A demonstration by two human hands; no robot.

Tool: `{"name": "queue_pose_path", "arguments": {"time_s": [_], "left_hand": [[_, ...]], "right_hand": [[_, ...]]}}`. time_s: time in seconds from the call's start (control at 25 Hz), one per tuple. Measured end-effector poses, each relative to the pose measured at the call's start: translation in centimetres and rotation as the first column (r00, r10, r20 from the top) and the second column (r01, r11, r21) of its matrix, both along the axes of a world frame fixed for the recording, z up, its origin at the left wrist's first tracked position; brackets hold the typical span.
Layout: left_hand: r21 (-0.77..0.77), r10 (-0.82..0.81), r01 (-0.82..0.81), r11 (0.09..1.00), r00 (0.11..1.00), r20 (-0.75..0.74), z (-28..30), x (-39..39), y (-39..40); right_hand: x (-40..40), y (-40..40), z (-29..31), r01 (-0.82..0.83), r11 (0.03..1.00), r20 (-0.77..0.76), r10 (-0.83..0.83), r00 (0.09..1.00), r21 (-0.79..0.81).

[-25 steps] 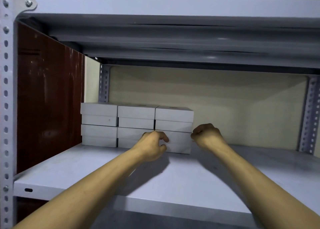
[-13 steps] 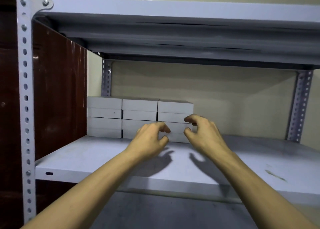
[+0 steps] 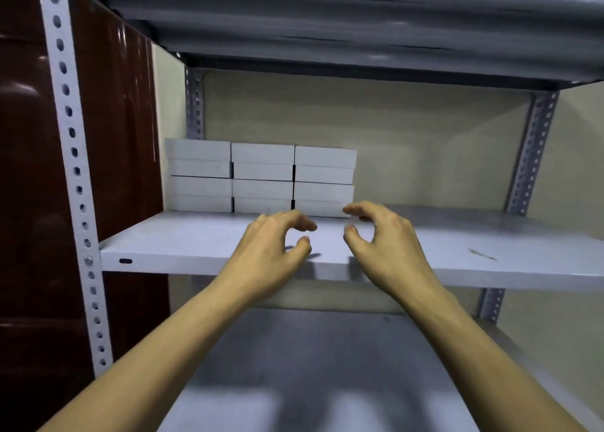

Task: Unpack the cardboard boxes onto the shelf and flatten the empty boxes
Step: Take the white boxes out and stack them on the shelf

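White, flat rectangular cardboard boxes (image 3: 261,178) stood at the back left corner of a pale grey metal shelf board (image 3: 196,238), packed against the back wall. They formed three columns side by side, the columns touching one another, and each column showed four stacked bands of white; whether that meant four thin boxes or two lidded ones could not be told. The leftmost column sat just beside the rear perforated steel upright (image 3: 194,104).

Both bare hands hovered over the front part of the same board, apart from the boxes and holding nothing. The left hand (image 3: 271,251) had its fingers loosely curled, the thumb and forefinger bent toward each other with a clear gap between them. The right hand (image 3: 382,245) mirrored it, fingers arched in a relaxed claw, the fingertips (image 3: 351,210) appearing just in front of the lower edge of the rightmost column, though contact could not be confirmed. The two hands were near each other, with a strip of bare board between them.

At the left, a white perforated front post (image 3: 70,157) ran up the frame, with a glossy dark red-brown panel (image 3: 124,111) behind it. A grey upper shelf (image 3: 327,23) hung overhead, and a lower grey shelf (image 3: 310,366) lay beneath the forearms. A small dark smear (image 3: 482,253) marked the board at the right.
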State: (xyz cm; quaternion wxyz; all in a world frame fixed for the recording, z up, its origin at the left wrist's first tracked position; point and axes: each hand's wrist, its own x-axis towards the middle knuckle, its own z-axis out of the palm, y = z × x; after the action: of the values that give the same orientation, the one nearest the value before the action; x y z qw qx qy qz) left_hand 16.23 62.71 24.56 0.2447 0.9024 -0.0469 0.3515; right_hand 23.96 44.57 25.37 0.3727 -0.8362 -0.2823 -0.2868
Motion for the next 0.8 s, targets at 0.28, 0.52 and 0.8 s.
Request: {"name": "queue_pose_path", "arguments": {"time_s": [0.28, 0.52, 0.8], "left_hand": [[-0.039, -0.029, 0.030, 0.999, 1.000, 0.011, -3.5, -4.8, -1.4], [-0.030, 0.012, -0.012, 0.999, 1.000, 0.018, -6.2, -7.7, -3.3], [-0.105, 0.143, -0.145, 0.984, 0.989, -0.034, -9.8, -10.7, -7.1]], "right_hand": [[-4.8, -1.7, -4.2, -0.003, 0.998, -0.001, 0.003, 1.000, 0.057], [-6.8, -3.0, -7.9, -0.077, 0.995, -0.009, 0.078, 0.997, 0.058], [-7.6, -5.4, -12.0, -0.177, 0.981, -0.135, 0.188, 0.973, 0.084]]}}
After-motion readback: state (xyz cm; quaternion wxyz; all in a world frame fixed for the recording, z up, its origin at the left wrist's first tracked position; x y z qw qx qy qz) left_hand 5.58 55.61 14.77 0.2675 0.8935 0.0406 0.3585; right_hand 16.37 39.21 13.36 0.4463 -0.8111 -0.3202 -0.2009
